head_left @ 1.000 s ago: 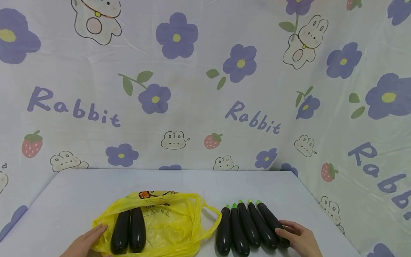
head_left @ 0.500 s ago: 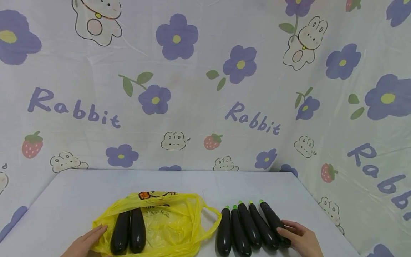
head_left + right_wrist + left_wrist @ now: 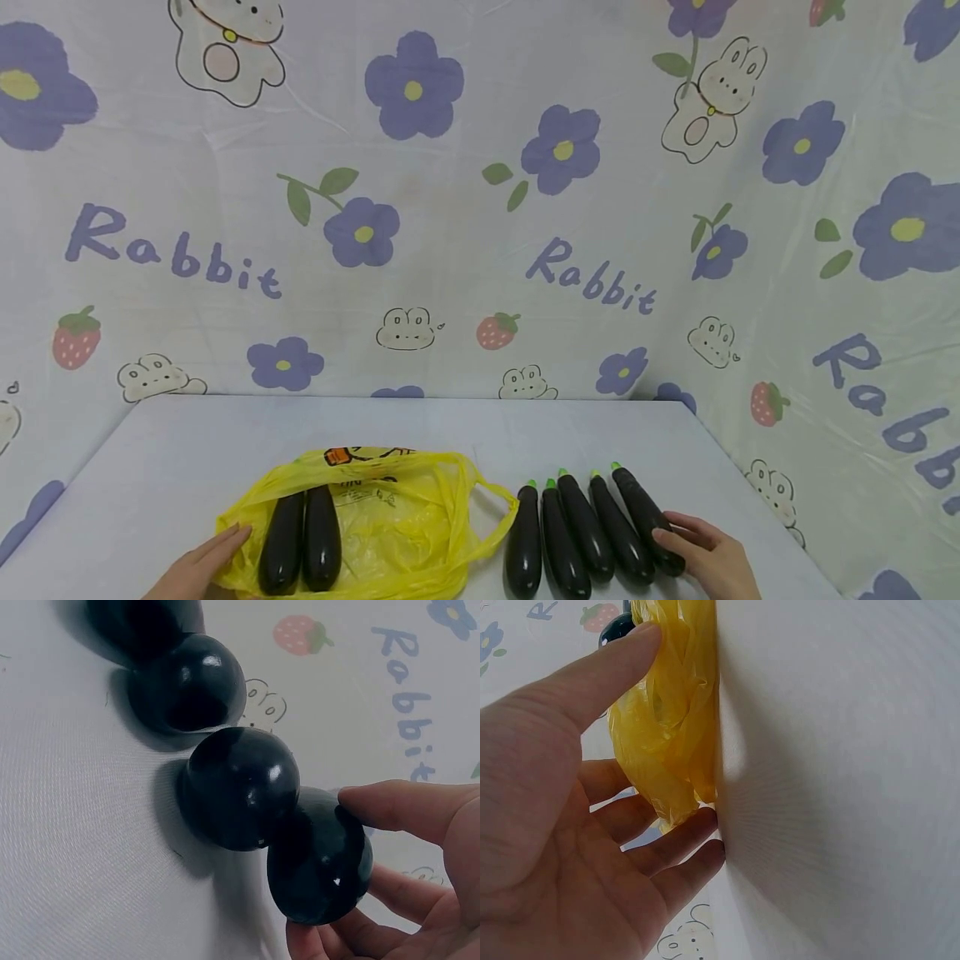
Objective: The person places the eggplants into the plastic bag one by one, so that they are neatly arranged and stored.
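Note:
My right hand [image 3: 712, 550] grips the lower end of the rightmost eggplant [image 3: 641, 508], its thumb on one side and fingers curled round the other. Seen from the right wrist, that eggplant's [image 3: 319, 855] round dark end lies between thumb and fingers, beside the other eggplants' ends. Several more glossy black eggplants [image 3: 587, 529] with green tips lie leftward in a fanned row. A yellow plastic bag [image 3: 390, 542] lies on its side, and two eggplants [image 3: 322, 537] show in its mouth. At the bag's left edge my left hand [image 3: 206, 562] touches the plastic with loosely spread fingers.
The white table [image 3: 420, 421] carries everything. A bag handle loop [image 3: 498, 542] reaches the leftmost eggplant of the row. Behind and to the right hangs a cloth [image 3: 450, 192] printed with rabbits, flowers and strawberries.
The rightmost eggplant has shifted slightly right with my right hand, opening a gap to its neighbour at the tips. Some neighbouring eggplants have also shifted right. My left hand and the bag stayed put.

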Demonstrator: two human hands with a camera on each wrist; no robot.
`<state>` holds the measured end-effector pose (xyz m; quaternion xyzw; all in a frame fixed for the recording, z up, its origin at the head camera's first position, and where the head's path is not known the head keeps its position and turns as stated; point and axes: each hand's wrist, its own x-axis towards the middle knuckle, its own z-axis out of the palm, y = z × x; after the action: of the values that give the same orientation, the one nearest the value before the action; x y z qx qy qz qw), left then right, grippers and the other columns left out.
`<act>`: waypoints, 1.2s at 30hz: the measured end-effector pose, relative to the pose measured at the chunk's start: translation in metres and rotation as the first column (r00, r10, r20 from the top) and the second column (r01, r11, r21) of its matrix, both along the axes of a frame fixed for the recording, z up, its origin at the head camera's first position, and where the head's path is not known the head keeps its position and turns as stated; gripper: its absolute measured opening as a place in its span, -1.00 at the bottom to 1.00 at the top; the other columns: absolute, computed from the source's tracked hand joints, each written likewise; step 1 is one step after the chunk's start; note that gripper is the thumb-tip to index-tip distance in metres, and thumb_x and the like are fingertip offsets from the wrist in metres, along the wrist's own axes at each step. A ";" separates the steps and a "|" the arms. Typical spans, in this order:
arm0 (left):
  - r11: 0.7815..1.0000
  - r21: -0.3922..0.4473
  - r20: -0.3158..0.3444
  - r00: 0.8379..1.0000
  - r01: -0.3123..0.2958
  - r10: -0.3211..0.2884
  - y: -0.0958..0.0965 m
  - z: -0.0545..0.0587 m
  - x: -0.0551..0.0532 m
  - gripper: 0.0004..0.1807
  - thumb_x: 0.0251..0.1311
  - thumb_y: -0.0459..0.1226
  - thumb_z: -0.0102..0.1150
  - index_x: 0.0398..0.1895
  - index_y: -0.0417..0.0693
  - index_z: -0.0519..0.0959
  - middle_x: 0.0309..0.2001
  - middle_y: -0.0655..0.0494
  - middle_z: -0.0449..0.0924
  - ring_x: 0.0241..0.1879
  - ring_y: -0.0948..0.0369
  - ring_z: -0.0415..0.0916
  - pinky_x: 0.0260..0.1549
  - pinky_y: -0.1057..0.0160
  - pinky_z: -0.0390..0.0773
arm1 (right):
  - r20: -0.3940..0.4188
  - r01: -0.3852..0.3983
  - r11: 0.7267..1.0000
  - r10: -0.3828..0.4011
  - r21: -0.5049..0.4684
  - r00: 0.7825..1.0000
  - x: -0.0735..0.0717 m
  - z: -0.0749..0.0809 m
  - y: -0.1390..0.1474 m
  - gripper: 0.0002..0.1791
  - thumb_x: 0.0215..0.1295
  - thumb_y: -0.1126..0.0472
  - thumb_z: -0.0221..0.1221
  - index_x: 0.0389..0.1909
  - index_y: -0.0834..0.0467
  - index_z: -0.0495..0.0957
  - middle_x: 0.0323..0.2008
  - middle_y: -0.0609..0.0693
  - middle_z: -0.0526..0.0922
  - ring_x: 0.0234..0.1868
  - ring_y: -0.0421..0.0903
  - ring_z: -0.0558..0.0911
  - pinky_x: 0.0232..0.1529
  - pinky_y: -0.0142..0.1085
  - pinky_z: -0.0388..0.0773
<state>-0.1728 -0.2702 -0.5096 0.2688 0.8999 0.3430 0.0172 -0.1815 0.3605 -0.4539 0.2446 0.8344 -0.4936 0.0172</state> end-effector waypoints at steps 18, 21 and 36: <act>0.998 0.061 0.004 1.000 0.019 -0.019 0.001 0.000 0.002 -0.20 0.19 -0.30 0.36 0.21 -0.78 0.17 0.10 -0.78 0.21 0.01 -0.05 0.55 -0.33 0.30 0.66 | -0.001 0.048 0.998 -0.048 -0.026 0.999 0.002 0.005 0.002 0.02 -0.04 -0.29 0.44 0.30 0.31 0.40 0.15 0.43 0.47 0.04 0.26 0.51 -0.06 0.04 0.58; 0.998 0.059 0.028 1.000 0.010 -0.012 0.002 0.002 0.002 -0.19 0.19 -0.30 0.36 0.22 -0.78 0.15 0.11 -0.78 0.18 -0.05 -0.41 0.42 -0.33 0.30 0.66 | -0.011 0.043 0.998 -0.043 -0.035 0.999 0.003 0.006 0.003 0.03 -0.05 -0.30 0.43 0.31 0.31 0.40 0.13 0.41 0.49 0.02 0.24 0.53 -0.09 0.00 0.59; 0.997 0.072 0.017 1.000 0.025 -0.026 0.001 0.001 0.001 -0.21 0.20 -0.31 0.35 0.22 -0.77 0.16 0.11 -0.79 0.19 0.03 0.15 0.54 -0.33 0.30 0.66 | -0.037 0.041 0.998 -0.043 -0.055 0.998 0.004 0.007 0.003 0.04 -0.06 -0.30 0.44 0.30 0.32 0.40 0.14 0.40 0.49 0.00 0.20 0.56 -0.09 0.00 0.58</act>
<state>-0.1713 -0.2687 -0.5084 0.2776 0.8833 0.3772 0.0201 -0.1779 0.3633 -0.4465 0.2521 0.8154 -0.5211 -0.0027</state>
